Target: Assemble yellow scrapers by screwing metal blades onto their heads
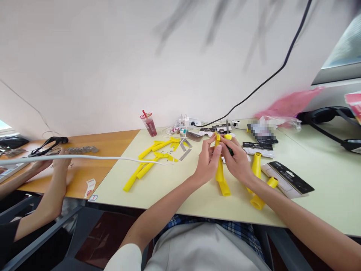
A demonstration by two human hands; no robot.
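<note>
A pale green bench point(175, 188) is seen spread with parts, butted against an orange-brown bench point(113, 145) on the left, where another person's hands point(52, 163) are laid. Over the middle of the green bench a long yellow plastic piece point(220, 175) is held upright-tilted, its lower end resting near the front edge. It is gripped near its top by the left hand point(207, 163), whose fingers point(211, 145) are closed around it. The right hand point(238, 160) is pressed against the same piece from the other side, its fingers wrapped around a green-and-yellow handled tool point(229, 145), probably a screwdriver; the tip is hidden, so where it is seated cannot be told.

A slip seems the main risk: with the piece held in the air rather than braced flat, the tool could be driven off its mark and into the left hand's fingers, or a small fastener could be dropped among the clutter.

Just right of the hands, two yellow tubes point(256, 177) are lying, touching a black-topped package point(290, 180). A heap of loose yellow parts point(152, 160) is scattered well to the left, crossed by a white cable point(84, 158) that is stretched across both benches. A red drink cup point(149, 124) is stood near the back wall, where it could be knocked by a wide reach.
</note>
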